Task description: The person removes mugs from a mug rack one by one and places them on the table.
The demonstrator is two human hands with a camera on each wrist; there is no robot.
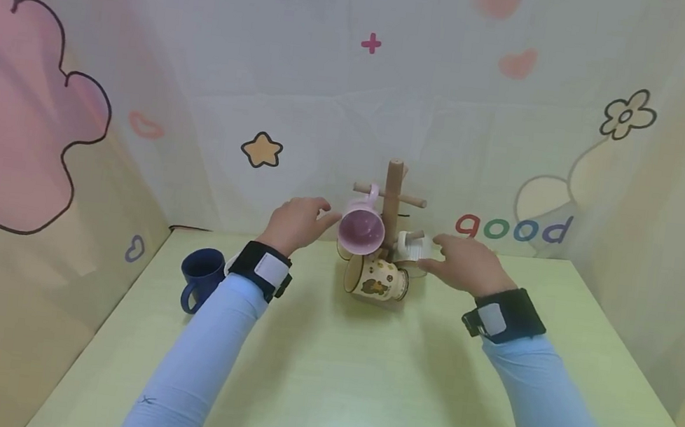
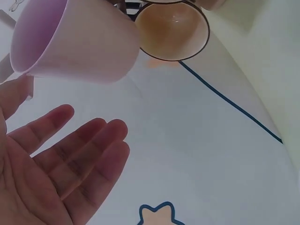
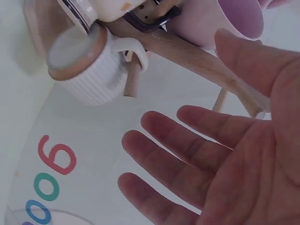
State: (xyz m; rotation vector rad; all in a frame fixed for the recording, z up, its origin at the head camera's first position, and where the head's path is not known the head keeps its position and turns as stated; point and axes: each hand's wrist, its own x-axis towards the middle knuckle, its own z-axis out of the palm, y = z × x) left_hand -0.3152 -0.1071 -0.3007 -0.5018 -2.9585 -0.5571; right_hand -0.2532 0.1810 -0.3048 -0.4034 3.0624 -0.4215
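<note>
A wooden mug tree stands at the back of the table with several mugs on it. A pink mug hangs by its handle from an upper peg, its mouth facing forward. My left hand is beside it, fingers spread and relaxed, the thumb close to the rim in the left wrist view. On the right, a white ribbed mug hangs on a lower peg. Next to it is my right hand, fingers extended and holding nothing. A cream mug with a brown animal print hangs low at the front.
Another cream mug with a dark rim hangs low on the left side of the tree. A navy mug stands upright at the table's left, beside a white object mostly hidden by my left wrist. Printed cloth encloses the table's back and sides.
</note>
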